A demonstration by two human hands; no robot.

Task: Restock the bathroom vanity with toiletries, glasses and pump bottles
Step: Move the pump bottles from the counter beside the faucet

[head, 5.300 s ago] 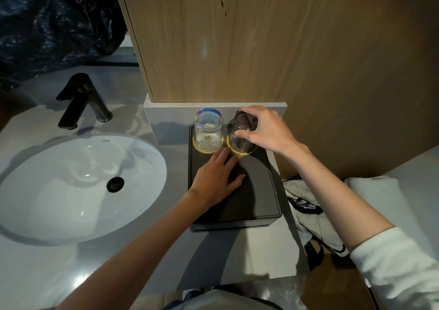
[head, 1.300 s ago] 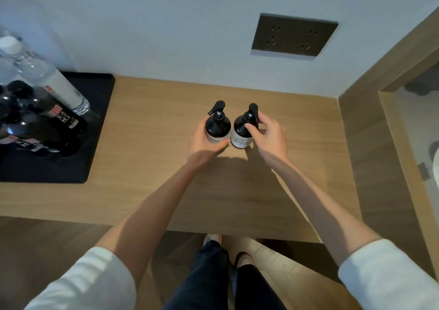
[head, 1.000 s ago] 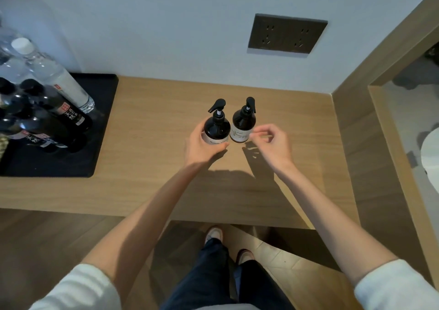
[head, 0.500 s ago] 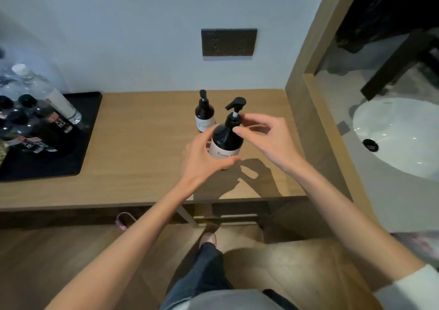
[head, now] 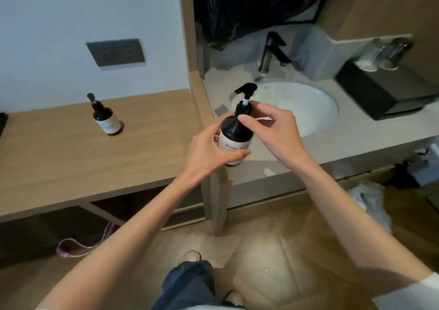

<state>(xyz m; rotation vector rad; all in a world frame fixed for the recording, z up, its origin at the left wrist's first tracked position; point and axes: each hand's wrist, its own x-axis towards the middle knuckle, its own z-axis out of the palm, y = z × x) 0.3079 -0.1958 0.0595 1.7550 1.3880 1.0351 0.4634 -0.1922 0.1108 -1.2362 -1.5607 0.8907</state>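
Note:
A dark pump bottle (head: 235, 134) with a white label is held in the air over the wooden divider between the desk and the vanity. My left hand (head: 209, 151) wraps its body from the left. My right hand (head: 273, 129) pinches its neck just under the pump head. A second, similar pump bottle (head: 107, 118) stands alone on the wooden desk (head: 71, 153) to the left. Two clear glasses (head: 382, 54), blurred, sit at the back of a black tray (head: 380, 91) on the right of the grey vanity counter (head: 356, 134).
A white oval sink (head: 301, 105) with a black faucet (head: 270, 50) fills the vanity's middle. A black plastic bag (head: 254, 5) hangs behind it. A grey socket plate (head: 116, 52) is on the wall above the desk. White cloth (head: 370, 202) lies on the floor at right.
I have turned right from the desk toward the vanity, carrying one pump bottle with both hands. The other bottle stayed on the desk.

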